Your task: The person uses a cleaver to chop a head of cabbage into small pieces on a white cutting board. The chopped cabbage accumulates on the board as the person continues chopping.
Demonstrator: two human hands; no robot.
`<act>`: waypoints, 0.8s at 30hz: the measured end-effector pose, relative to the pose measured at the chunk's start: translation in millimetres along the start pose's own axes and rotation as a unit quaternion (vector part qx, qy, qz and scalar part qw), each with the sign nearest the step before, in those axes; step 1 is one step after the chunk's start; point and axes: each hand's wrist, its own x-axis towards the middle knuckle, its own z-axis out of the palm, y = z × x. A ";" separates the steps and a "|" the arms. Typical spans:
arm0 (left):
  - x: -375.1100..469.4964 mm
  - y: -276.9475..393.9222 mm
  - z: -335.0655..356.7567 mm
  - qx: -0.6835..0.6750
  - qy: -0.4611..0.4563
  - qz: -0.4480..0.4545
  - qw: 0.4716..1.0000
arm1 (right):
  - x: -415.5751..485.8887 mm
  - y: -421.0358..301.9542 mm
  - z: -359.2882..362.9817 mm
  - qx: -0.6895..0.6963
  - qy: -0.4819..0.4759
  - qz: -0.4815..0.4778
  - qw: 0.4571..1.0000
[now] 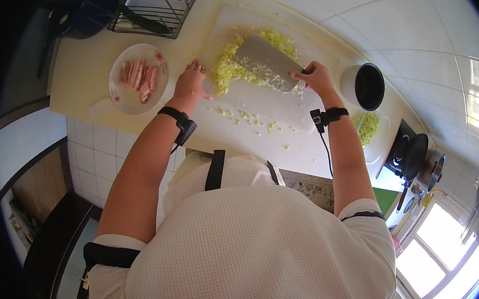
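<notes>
A cleaver (264,59) lies flat over a heap of finely chopped pale green vegetable (226,68) on a white cutting board (253,110). Gripping the cleaver at its handle end is my right hand (316,78), at the board's right side. My left hand (192,80) rests at the board's left edge with bits of vegetable stuck to its fingers; its thumb is apart from them and I see nothing held. Scattered bits lie on the board nearer to me. Left of my left hand, a flowered plate (122,100) bears strips of raw meat (136,75).
A dark wire rack (177,26) stands behind the plate, with a blue pan (85,18) to its left. On the right are a white pot with a dark inside (369,86), a clear bowl of chopped vegetable (366,129) and a black frying pan (416,156). A tiled wall rises behind.
</notes>
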 end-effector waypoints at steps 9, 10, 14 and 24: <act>4.0 2.3 2.8 0.036 -0.004 -0.010 0.999 | -74.1 40.9 -1.2 0.118 -0.006 0.125 0.985; 4.9 3.1 2.8 0.048 -0.011 -0.011 0.999 | -89.5 38.5 0.1 0.182 -0.004 0.110 0.977; 8.0 3.4 2.2 0.045 -0.035 -0.018 0.998 | -147.6 7.1 12.8 0.368 0.057 0.075 0.925; 10.1 13.1 -4.9 0.049 -0.049 -0.049 0.996 | -145.2 -57.4 96.1 -0.069 0.215 0.055 0.973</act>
